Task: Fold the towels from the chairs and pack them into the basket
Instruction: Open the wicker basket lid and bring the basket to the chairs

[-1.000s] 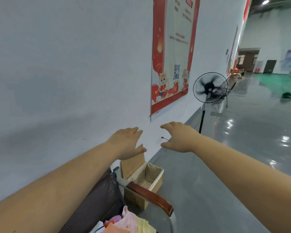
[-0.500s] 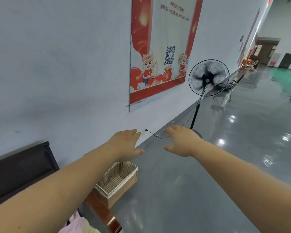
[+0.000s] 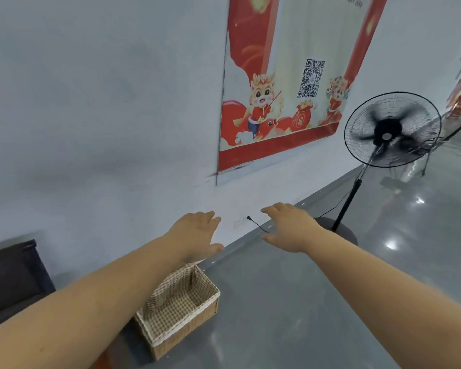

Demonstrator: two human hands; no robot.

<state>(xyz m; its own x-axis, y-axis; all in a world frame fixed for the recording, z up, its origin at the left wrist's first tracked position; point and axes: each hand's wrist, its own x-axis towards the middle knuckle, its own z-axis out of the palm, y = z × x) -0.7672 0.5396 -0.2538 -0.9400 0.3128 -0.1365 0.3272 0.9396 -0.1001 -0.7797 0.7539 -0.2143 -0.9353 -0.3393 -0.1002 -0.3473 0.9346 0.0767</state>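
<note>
Bright, even indoor light. Glare spots on glossy floor (image 3: 391, 245) at 3 o'clock. Fan (image 3: 391, 129) blades motion-blurred. Wide-angle bending at edges; overall softness, wall (image 3: 91, 102) smeared.

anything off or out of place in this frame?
One oddity: the red-bordered wall poster is peeling, its lower left edge curling off the wall. The woven basket with checked lining sits upright on the grey floor, empty as far as shown. Both hands, left hand and right hand, hold nothing. No towels in view.
</note>
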